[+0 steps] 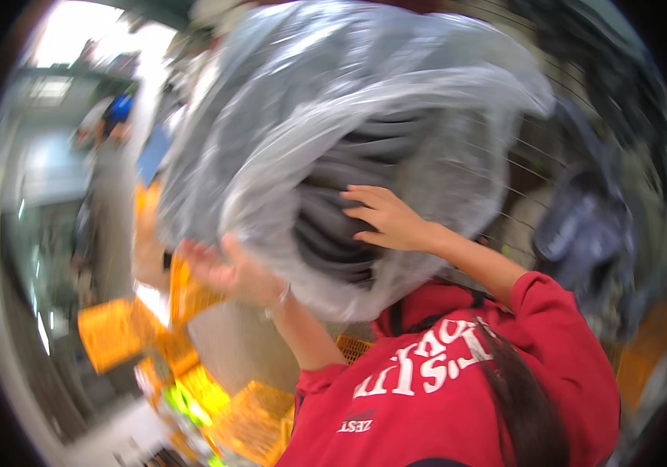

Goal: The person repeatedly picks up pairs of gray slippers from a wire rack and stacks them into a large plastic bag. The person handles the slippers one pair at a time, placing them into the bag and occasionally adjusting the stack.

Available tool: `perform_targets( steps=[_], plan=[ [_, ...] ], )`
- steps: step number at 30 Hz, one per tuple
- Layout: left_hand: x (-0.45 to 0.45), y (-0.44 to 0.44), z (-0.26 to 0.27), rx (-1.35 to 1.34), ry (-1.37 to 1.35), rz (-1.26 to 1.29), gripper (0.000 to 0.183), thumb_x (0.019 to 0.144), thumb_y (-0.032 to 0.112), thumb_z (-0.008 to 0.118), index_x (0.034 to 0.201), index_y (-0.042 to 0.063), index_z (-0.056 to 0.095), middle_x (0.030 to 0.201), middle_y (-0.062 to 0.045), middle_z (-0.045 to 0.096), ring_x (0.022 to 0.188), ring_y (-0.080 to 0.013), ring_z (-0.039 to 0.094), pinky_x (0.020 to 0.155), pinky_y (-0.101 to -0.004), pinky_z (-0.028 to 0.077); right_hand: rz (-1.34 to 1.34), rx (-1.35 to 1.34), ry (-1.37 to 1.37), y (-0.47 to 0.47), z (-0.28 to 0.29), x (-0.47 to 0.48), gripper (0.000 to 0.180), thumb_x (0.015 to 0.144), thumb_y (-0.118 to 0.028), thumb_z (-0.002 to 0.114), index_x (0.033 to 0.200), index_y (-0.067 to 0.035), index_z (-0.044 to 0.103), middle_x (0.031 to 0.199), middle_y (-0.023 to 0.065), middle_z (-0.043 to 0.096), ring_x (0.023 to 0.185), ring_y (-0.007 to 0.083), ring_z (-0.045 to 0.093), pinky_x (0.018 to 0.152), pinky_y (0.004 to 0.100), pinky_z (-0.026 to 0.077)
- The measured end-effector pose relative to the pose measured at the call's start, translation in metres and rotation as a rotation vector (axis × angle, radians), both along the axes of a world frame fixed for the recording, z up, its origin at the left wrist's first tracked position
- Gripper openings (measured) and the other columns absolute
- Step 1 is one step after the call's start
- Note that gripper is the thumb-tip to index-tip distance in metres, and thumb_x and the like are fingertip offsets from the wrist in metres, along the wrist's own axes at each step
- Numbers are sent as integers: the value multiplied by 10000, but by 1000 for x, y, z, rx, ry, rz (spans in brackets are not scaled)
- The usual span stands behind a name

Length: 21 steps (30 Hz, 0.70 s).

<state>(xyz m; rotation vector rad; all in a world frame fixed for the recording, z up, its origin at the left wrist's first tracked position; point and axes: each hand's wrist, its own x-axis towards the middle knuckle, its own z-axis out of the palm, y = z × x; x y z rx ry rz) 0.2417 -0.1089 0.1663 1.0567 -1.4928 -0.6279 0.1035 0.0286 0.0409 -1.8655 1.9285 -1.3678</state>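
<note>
A large clear plastic bag lies before me, its wide mouth turned towards my body. Inside it is a stack of dark, ridged, soft-looking pieces; their exact kind cannot be told. My right hand is at the bag's mouth over the dark pieces, fingers spread, grasping nothing that shows. At the bag's lower left side is my left hand, blurred, with its palm up and fingers apart. Whether it touches the plastic cannot be told.
Yellow plastic crates stand on the floor at the left and below, more of them near my body. A wire rack runs behind the bag, with a bluish plastic-wrapped bundle at the right. A person in blue is far off at the upper left.
</note>
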Motion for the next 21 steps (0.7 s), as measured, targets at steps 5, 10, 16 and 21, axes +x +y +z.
perform_targets(
  steps=[5,10,16,21],
  plan=[
    [-157,163,-76,309,-88,-1257,356,842,14,637,1193,-9,586,1203,-124,593,1121,-235,572,940,-347,465,-1146,323,157,273,-2,-87,323,780,-146,725,1070,-43,628,1293,158,547,1250,355,477,1046,452,371],
    [-282,332,-188,422,-693,-1568,497,821,231,695,1185,-72,541,1128,-249,595,1059,-374,581,946,-424,459,-1865,674,-19,415,29,-110,522,860,-450,676,1066,20,581,979,192,669,912,368,638,789,460,486],
    [-320,375,-233,392,-1018,-1394,596,766,220,782,1240,-15,507,1129,-187,648,1039,-327,639,896,-404,508,-1674,555,-379,417,8,-104,393,883,-299,571,887,91,524,695,298,629,710,474,646,667,506,534],
    [-255,260,-207,1534,-586,-1358,488,920,181,601,1380,78,474,1210,-61,630,1054,-185,626,936,-333,486,-1202,490,-686,399,37,-122,529,868,-376,605,861,143,504,666,332,592,678,473,637,626,498,509]
  ],
)
